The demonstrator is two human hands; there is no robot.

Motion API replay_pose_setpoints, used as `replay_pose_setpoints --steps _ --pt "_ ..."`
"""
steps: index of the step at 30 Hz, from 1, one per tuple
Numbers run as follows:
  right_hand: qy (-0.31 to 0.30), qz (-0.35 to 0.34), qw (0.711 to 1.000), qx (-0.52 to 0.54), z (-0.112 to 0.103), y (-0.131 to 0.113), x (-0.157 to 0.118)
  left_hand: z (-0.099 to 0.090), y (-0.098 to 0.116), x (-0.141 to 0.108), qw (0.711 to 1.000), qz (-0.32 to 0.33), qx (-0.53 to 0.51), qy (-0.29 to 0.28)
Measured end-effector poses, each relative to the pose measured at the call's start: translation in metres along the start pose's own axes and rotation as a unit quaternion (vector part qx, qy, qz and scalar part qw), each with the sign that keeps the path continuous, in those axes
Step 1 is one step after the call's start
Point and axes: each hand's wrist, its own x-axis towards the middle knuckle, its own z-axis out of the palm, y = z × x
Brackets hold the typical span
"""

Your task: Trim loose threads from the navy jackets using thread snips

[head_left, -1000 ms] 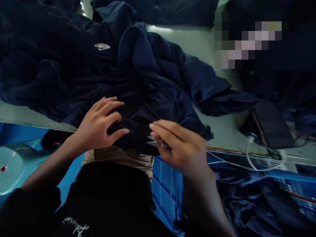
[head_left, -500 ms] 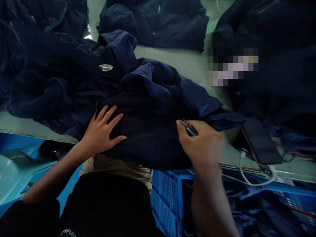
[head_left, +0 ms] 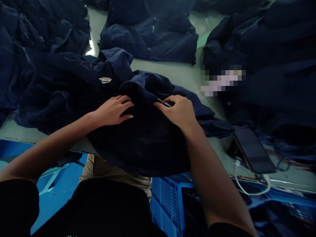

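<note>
A navy jacket lies bunched across the table in front of me, its lower part hanging over the front edge. It has a zipped collar edge and a white label. My left hand rests on the cloth, fingers stretched and thumb apart, holding nothing I can see. My right hand is closed around small thread snips, whose thin metal tips point up and left beside the collar. Most of the snips' handle is hidden by the fingers.
More folded navy garments lie at the back, with piles to the left and right. A phone with a white cable sits at the right table edge. Below stand a blue plastic crate and a pale stool.
Both hands have moved up the jacket toward the collar and closer together. The snips have come left with my right hand. My view has shifted slightly upward.
</note>
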Motion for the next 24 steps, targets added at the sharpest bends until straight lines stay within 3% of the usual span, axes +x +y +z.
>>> replay_pose_setpoints --steps 5,7,9,11,14,16,18,20,23,24 --pt "-0.059 -0.002 0.993 0.098 -0.007 -0.004 0.008 0.025 -0.013 0.003 0.998 -0.056 -0.016 0.023" --pt "-0.012 0.000 0.993 0.118 -0.019 0.003 0.006 0.029 -0.012 -0.002 0.997 -0.076 -0.007 0.034" --pt "0.140 0.038 0.978 0.152 -0.040 0.022 0.001 0.030 -0.011 -0.008 0.995 -0.093 -0.001 0.043" --pt "0.242 0.068 0.959 0.128 -0.064 0.048 -0.005 0.028 -0.010 -0.015 0.993 -0.112 0.003 0.044" --pt "0.263 0.121 0.956 0.041 -0.088 0.087 -0.015 0.025 -0.009 -0.022 0.989 -0.141 0.007 0.037" --pt "0.256 0.146 0.955 -0.016 -0.091 0.099 -0.022 0.023 -0.007 -0.025 0.987 -0.154 0.014 0.034" --pt "0.259 0.139 0.955 -0.043 -0.084 0.096 -0.032 0.022 -0.004 -0.027 0.987 -0.156 0.025 0.034" --pt "0.266 0.096 0.958 -0.057 -0.074 0.077 -0.044 0.022 0.000 -0.028 0.987 -0.152 0.036 0.035" --pt "0.336 -0.064 0.936 -0.082 -0.058 0.033 -0.063 0.022 0.005 -0.030 0.986 -0.156 0.046 0.031" --pt "0.301 -0.130 0.942 -0.075 -0.051 0.018 -0.069 0.023 0.006 -0.031 0.985 -0.161 0.048 0.029"
